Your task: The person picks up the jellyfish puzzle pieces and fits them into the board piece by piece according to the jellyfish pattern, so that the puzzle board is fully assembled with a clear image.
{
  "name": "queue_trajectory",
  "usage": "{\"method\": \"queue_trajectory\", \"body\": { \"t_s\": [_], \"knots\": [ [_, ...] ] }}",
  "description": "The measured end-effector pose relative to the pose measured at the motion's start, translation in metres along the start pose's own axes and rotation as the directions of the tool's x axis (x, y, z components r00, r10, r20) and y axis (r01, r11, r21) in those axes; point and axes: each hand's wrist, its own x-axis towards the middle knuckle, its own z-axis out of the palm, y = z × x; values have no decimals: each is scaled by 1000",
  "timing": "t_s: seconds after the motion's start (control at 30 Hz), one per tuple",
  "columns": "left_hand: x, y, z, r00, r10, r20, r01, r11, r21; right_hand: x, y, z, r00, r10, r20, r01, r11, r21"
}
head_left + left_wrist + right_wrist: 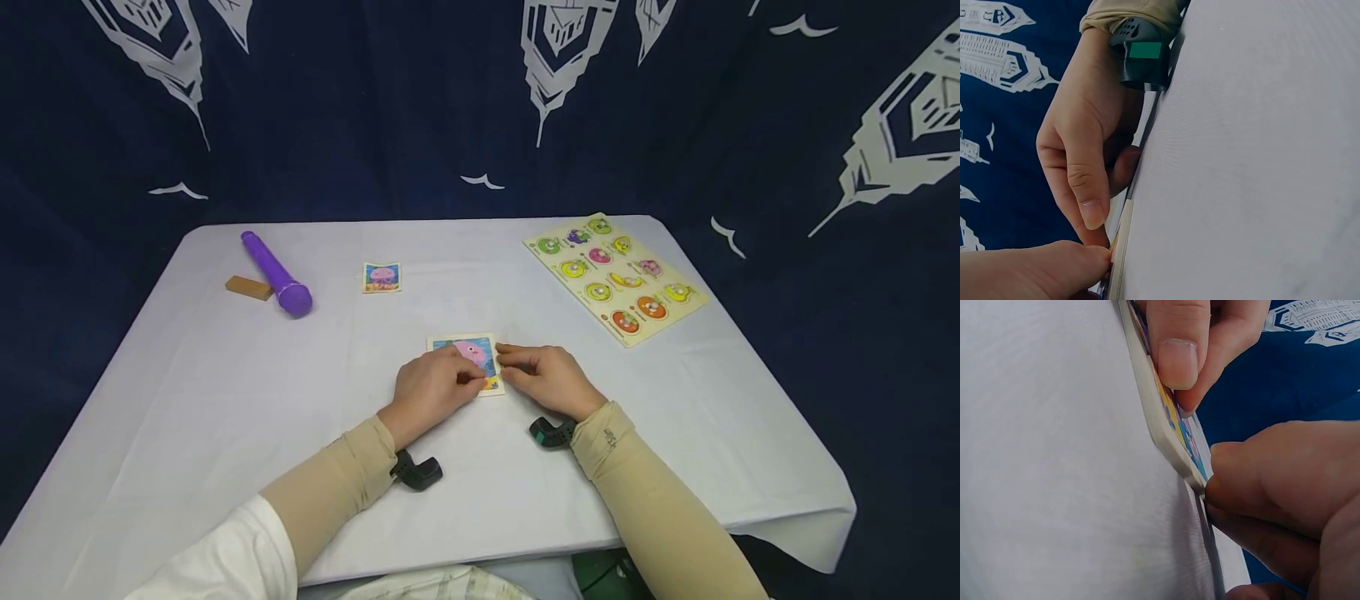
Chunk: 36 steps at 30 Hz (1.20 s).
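A small, thick-edged picture board (487,345) with a pink cartoon figure lies flat at mid-table, partly covered by my left hand (433,387). The left thumb (1179,359) and forefinger come close together at the board's colourful face; whether they pinch a piece of it cannot be told. From the other side my right hand (553,379) reaches in, its fingertips touching the board's right edge. In the right wrist view, the right hand (1285,481) meets the board's corner. The right thumb (1091,200) points down beside the edge in the left wrist view.
Behind the board, slightly left, lies a smaller square picture (382,277). A purple toy microphone (273,271) rests beside a brown flat block (247,287) at the far left. On the far right is a fruit peg puzzle board (615,275). White cloth covers the table (225,417).
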Motion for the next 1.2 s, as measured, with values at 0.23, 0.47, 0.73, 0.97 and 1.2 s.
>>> {"method": "queue_trajectory", "body": {
  "t_s": [0.23, 0.47, 0.73, 0.97, 1.2],
  "knots": [
    [0, -4, 2, 989, -13, -149, 0, 996, -88, 0, 0, 0, 1000, 13, 7, -13, 1000, 9],
    [-1, -5, 1, 992, -12, -124, 0, 996, -89, 0, -1, 0, 1000, 19, 5, -19, 1000, -8],
    [-2, -4, 3, 999, -31, -24, 30, 999, -45, 0, -1, 0, 1000, 23, 6, -23, 1000, -7],
    [-4, -6, 3, 996, -58, -74, 54, 997, -59, -1, 0, 1, 1000, 23, 10, -23, 1000, -7],
    [-4, -5, 3, 1000, -14, -17, 13, 999, -37, 0, 1, 1, 1000, 12, 9, -12, 1000, -14]
  ]
}}
